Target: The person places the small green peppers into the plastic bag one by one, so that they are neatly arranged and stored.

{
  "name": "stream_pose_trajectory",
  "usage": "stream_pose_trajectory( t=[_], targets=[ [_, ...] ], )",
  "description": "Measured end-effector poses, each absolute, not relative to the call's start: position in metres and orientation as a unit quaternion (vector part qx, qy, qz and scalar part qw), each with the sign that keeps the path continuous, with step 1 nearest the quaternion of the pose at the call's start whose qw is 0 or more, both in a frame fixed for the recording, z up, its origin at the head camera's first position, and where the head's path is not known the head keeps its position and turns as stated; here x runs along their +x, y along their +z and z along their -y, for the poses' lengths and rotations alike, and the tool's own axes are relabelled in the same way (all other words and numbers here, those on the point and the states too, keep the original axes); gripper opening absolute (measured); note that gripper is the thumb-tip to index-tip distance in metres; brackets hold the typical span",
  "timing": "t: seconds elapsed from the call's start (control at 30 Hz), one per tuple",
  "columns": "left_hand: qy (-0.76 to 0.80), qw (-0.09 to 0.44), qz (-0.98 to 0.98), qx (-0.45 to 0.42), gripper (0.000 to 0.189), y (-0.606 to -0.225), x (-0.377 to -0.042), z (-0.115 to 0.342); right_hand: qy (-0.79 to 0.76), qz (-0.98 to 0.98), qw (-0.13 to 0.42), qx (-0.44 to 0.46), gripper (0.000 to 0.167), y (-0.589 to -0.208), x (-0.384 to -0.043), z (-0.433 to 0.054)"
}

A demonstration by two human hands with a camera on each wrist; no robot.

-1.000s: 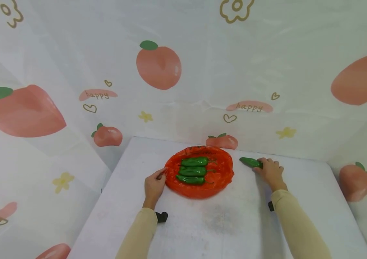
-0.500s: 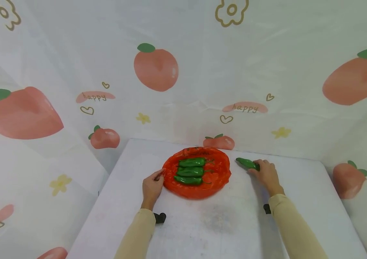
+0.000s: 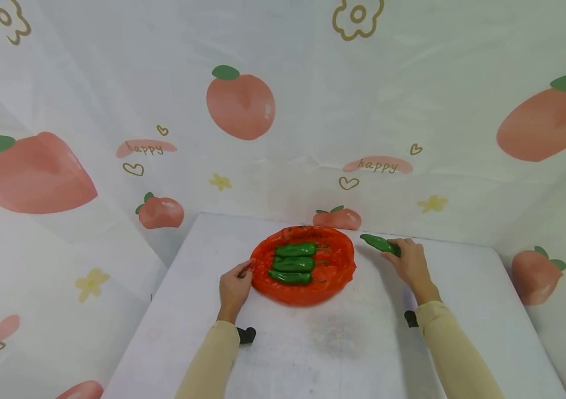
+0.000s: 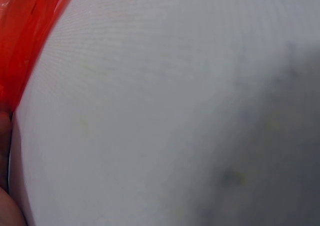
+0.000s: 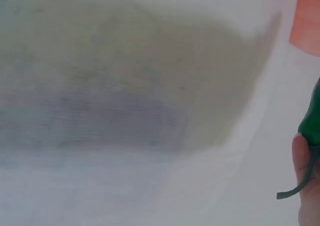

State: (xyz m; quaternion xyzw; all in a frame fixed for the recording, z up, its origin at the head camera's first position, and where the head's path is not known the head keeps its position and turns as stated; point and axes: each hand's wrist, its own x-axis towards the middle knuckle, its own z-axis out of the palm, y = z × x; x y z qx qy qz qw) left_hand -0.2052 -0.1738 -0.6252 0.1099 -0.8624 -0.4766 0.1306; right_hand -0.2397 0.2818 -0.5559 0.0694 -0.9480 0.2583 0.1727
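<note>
A red plastic bag (image 3: 335, 280) lies spread in a round shape on the table, with three green peppers (image 3: 294, 264) side by side on it, stems to the right. My left hand (image 3: 235, 288) pinches the bag's left edge; in the left wrist view the red bag (image 4: 22, 36) meets the fingertips at the left border. To the right of the bag, my right hand (image 3: 412, 266) grips another green pepper (image 3: 378, 243) by its stem end, its tip pointing left toward the bag. In the right wrist view that pepper (image 5: 312, 118) and its curved stem show at the right border.
The white table (image 3: 283, 354) ends at the back against a white wall cloth (image 3: 312, 111) printed with peaches. A smudged grey patch marks the table in front of the bag. Dark wrist cameras (image 3: 246, 335) hang below both sleeves.
My right hand has lifted the pepper off the table and its tip now points up and to the left. The left hand keeps its place at the bag's edge. The head view has shifted slightly.
</note>
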Motion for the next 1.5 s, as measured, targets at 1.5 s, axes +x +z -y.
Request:
stream_pose_trajectory(
  t=[1.5],
  targets=[
    [-0.494, 0.118, 0.854, 0.107, 0.031, -0.620, -0.202, 0.175, 0.302, 0.930, 0.121, 0.170, 0.041, -0.499, -0.233, -0.224]
  ],
)
